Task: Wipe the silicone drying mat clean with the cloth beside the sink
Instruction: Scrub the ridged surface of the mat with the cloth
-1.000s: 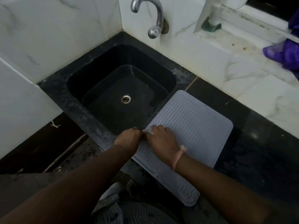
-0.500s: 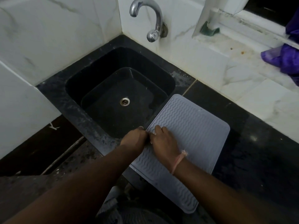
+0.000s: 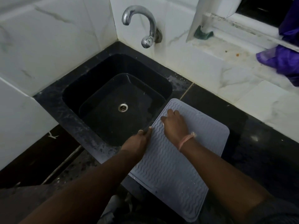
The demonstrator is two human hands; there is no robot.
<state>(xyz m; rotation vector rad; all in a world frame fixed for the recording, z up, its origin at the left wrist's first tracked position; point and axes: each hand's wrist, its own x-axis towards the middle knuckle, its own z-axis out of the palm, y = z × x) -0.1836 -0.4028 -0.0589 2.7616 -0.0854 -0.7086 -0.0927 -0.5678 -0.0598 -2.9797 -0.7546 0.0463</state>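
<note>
A pale grey silicone drying mat [image 3: 178, 167] with wavy ridges lies on the black counter, just right of the sink, its near end hanging over the counter's front edge. My left hand [image 3: 137, 143] is at the mat's left edge, thumb on top, pinching that edge. My right hand [image 3: 174, 125] rests palm down on the mat's far left part and holds nothing. A purple cloth [image 3: 281, 60] lies crumpled on the white ledge at the far right, away from both hands.
The black sink [image 3: 90, 88] with a metal drain is left of the mat. A chrome tap [image 3: 150, 29] sticks out of the tiled wall above it. A green scrap [image 3: 203, 33] sits on the window sill. Dark counter [image 3: 250, 151] stretches right of the mat.
My right hand has slid away from my left hand, up the mat toward its far corner. My left hand has stayed at the mat's left edge.
</note>
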